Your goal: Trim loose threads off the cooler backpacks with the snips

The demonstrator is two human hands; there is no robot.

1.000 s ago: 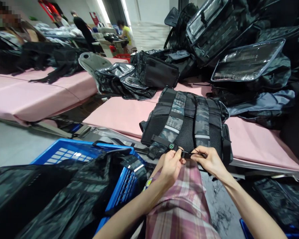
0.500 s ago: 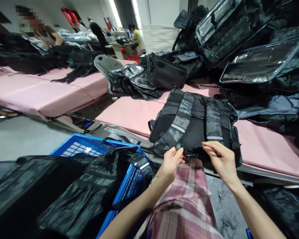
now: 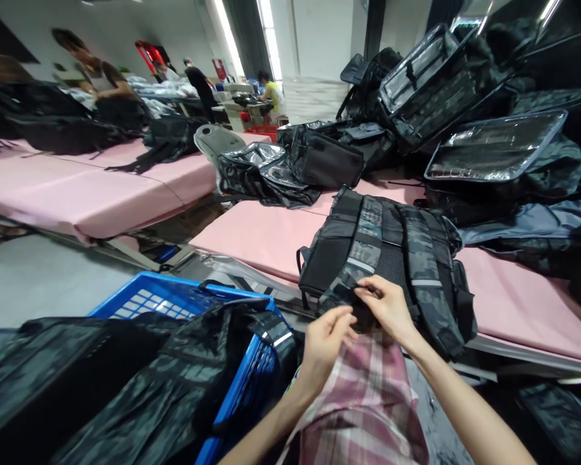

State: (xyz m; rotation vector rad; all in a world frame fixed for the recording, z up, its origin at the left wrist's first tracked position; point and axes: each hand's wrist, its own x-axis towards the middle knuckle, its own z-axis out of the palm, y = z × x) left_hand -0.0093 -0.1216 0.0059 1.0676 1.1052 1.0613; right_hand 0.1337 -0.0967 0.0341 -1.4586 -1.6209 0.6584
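Observation:
A black and grey camouflage backpack (image 3: 392, 252) lies on the pink-topped table, its two shoulder straps facing up and its lower end toward me. My right hand (image 3: 390, 309) is closed in a pinch on dark webbing at the bottom of the left-hand shoulder strap (image 3: 365, 236). Just below and to the left, my left hand (image 3: 325, 339) has its thumb and fingers pinched together near the same strap end. Whatever lies between those left fingertips is hidden. Pale reflective bands cross both shoulder straps.
A blue plastic basket (image 3: 174, 290) full of camouflage bags (image 3: 174, 374) stands at my left. More backpacks and silver-lined bags (image 3: 494, 152) are piled at the back and right of the table (image 3: 252, 232). Across the aisle, a person (image 3: 104, 81) stands behind another pink table (image 3: 111, 194).
My right hand has moved left from the right-hand strap to the left-hand one. My left hand has dropped lower, and the small round compass-like piece at its fingertips no longer shows.

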